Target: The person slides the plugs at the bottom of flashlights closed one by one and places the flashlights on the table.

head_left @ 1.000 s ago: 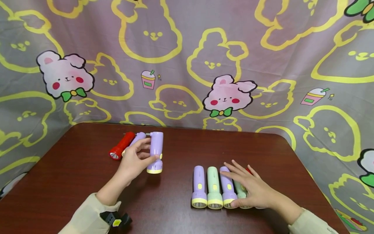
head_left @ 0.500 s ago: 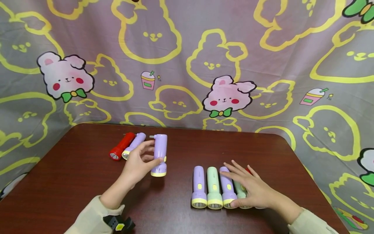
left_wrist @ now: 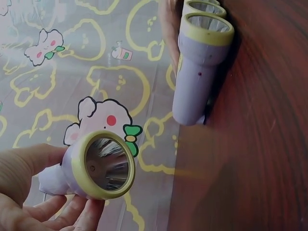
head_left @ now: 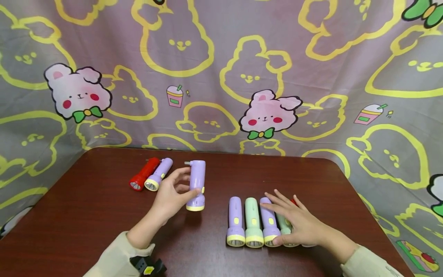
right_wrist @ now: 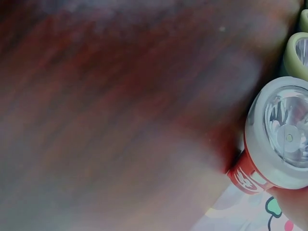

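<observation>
My left hand [head_left: 171, 198] grips a lavender flashlight [head_left: 197, 181] above the table, thumb on its near side. Its yellow-rimmed head points down toward me, and plug prongs stick out near its top end. In the left wrist view its reflector [left_wrist: 108, 163] faces the camera. My right hand [head_left: 304, 223] lies spread, fingers extended, over the right part of a flashlight row. That row holds a lavender flashlight [head_left: 235, 215], a mint green one [head_left: 254, 219], another lavender one [head_left: 268, 217], a second green one [head_left: 284, 227] and a red one with a white head [right_wrist: 248, 178], mostly hidden by the hand.
Toward the back left of the brown table [head_left: 97, 207], a red flashlight [head_left: 145, 173] and a lavender flashlight [head_left: 160, 173] lie side by side, slanted. Behind the table hangs a patterned cloth [head_left: 207, 77] with cartoon animals.
My left hand has carried the lavender flashlight to the right and slightly nearer, uncovering the lavender one lying at the back left. The right hand and the row stay put.
</observation>
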Motion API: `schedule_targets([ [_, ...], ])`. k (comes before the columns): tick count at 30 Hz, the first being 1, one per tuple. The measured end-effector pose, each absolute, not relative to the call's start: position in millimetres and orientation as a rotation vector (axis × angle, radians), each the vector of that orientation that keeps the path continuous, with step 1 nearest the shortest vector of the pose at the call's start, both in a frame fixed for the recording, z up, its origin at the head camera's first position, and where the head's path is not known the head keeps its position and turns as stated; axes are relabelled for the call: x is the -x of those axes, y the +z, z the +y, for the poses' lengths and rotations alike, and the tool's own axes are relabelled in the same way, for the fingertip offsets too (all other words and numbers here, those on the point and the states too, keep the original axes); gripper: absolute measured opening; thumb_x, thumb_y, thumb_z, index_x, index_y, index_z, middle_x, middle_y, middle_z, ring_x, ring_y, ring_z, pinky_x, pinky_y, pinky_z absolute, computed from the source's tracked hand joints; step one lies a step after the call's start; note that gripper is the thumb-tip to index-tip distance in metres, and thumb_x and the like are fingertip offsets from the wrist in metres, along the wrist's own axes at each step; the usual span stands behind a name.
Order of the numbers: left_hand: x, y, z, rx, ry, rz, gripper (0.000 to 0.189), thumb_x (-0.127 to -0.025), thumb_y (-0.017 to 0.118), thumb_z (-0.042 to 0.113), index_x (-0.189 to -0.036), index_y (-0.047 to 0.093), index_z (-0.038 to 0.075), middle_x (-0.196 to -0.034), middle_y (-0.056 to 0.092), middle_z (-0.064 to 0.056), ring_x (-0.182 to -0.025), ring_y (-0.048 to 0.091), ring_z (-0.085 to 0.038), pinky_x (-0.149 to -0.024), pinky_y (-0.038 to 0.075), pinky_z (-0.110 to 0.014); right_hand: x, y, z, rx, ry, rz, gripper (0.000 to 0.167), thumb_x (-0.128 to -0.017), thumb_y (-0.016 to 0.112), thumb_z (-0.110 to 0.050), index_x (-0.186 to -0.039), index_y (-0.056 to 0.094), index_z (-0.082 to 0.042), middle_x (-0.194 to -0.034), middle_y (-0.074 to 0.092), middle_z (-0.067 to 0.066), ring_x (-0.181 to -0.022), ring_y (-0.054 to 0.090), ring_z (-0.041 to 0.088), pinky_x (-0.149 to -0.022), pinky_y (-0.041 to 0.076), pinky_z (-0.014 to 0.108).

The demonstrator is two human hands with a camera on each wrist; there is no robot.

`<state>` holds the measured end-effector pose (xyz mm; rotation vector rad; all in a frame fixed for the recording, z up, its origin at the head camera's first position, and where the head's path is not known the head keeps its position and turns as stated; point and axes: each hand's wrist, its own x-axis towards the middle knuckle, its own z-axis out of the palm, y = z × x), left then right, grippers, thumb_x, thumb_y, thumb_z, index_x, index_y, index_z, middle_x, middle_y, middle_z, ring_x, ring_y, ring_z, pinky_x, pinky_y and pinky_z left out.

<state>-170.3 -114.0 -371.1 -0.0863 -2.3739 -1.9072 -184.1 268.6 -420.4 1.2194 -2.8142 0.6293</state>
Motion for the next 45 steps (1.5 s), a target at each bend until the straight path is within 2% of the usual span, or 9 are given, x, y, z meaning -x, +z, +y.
schedule_targets([
  [4, 169.8, -372.1, -108.8, 0.082, -1.921, -2.370, 0.058, -0.082, 0.078, 0.003, -0.134, 0.053, 0.005, -0.121, 0.064, -0.021, -0.088, 0.069, -0.024, -0.070, 0.055, -0.025, 183.8, -420.2, 271.1, -1.228, 0.658, -2.799, 0.089, -0.076, 0.067, -0.071, -0.150, 0.043, -0.029, -0.163, 0.031, 0.001, -0.155, 0.002, 0.011, -0.097, 0.014, 0.086],
  [7, 169.4, -372.8, -105.5, 0.091, -1.918, -2.368, 0.058, -0.081, 0.079, 0.002, -0.133, 0.054, 0.005, -0.121, 0.065, -0.021, -0.087, 0.070, -0.024, -0.070, 0.056, -0.025, 183.6, -415.6, 272.6, -1.215, 0.696, -2.784, 0.085, -0.079, 0.066, -0.069, -0.150, 0.043, -0.028, -0.164, 0.029, -0.001, -0.156, 0.000, 0.013, -0.096, 0.013, 0.087],
  [13, 169.1, -374.4, -100.6, 0.096, -1.920, -2.349, 0.058, -0.079, 0.079, 0.001, -0.131, 0.055, 0.005, -0.118, 0.065, -0.021, -0.086, 0.070, -0.024, -0.070, 0.056, -0.025, 187.7, -399.5, 265.2, -1.171, 0.803, -2.759, 0.079, -0.083, 0.076, -0.043, -0.151, 0.040, -0.031, -0.164, 0.027, -0.002, -0.156, 0.005, 0.028, -0.098, 0.014, 0.087],
  [16, 169.0, -375.1, -98.0, 0.108, -1.919, -2.334, 0.059, -0.078, 0.080, 0.000, -0.131, 0.055, 0.004, -0.117, 0.066, -0.022, -0.085, 0.070, -0.023, -0.070, 0.055, -0.025, 191.8, -392.8, 257.1, -1.181, 0.890, -2.725, 0.077, -0.086, 0.077, -0.033, -0.152, 0.039, -0.026, -0.164, 0.028, 0.002, -0.154, 0.010, 0.039, -0.101, 0.017, 0.084],
  [19, 169.3, -375.5, -94.8, 0.129, -1.911, -2.324, 0.059, -0.077, 0.080, -0.001, -0.130, 0.055, 0.003, -0.116, 0.066, -0.022, -0.084, 0.070, -0.023, -0.070, 0.055, -0.024, 195.0, -387.6, 247.8, -1.174, 0.968, -2.707, 0.074, -0.089, 0.075, -0.029, -0.153, 0.038, -0.021, -0.163, 0.028, 0.004, -0.151, 0.014, 0.043, -0.104, 0.022, 0.079],
  [26, 167.7, -375.3, -91.2, 0.131, -1.903, -2.320, 0.058, -0.077, 0.081, -0.001, -0.129, 0.056, 0.003, -0.115, 0.066, -0.021, -0.085, 0.070, -0.024, -0.070, 0.055, -0.023, 198.9, -376.5, 220.2, -1.153, 1.064, -2.702, 0.069, -0.093, 0.071, -0.028, -0.153, 0.038, -0.021, -0.162, 0.031, 0.005, -0.149, 0.026, 0.036, -0.108, 0.034, 0.069],
  [32, 163.9, -374.8, -89.7, 0.135, -1.903, -2.323, 0.058, -0.078, 0.081, 0.001, -0.129, 0.055, 0.003, -0.116, 0.065, -0.020, -0.086, 0.068, -0.023, -0.074, 0.057, -0.024, 204.2, -369.7, 197.3, -1.144, 1.169, -2.682, 0.068, -0.094, 0.070, -0.027, -0.153, 0.036, -0.027, -0.161, 0.034, 0.000, -0.148, 0.032, 0.028, -0.111, 0.036, 0.061],
  [36, 162.3, -376.0, -87.4, 0.152, -1.913, -2.317, 0.058, -0.077, 0.081, 0.000, -0.129, 0.055, 0.003, -0.115, 0.064, -0.020, -0.085, 0.068, -0.023, -0.075, 0.058, -0.025, 208.4, -366.9, 184.0, -1.140, 1.262, -2.657, 0.067, -0.093, 0.070, -0.026, -0.152, 0.038, -0.026, -0.158, 0.039, -0.003, -0.147, 0.036, 0.023, -0.112, 0.037, 0.058],
  [45, 162.2, -379.4, -79.2, 0.183, -1.938, -2.303, 0.058, -0.076, 0.081, -0.002, -0.127, 0.055, 0.003, -0.113, 0.065, -0.019, -0.084, 0.068, -0.022, -0.075, 0.060, -0.028, 214.9, -366.4, 158.0, -1.169, 1.387, -2.565, 0.065, -0.092, 0.072, -0.021, -0.150, 0.042, -0.022, -0.147, 0.053, 0.002, -0.127, 0.057, 0.024, -0.100, 0.050, 0.050],
])
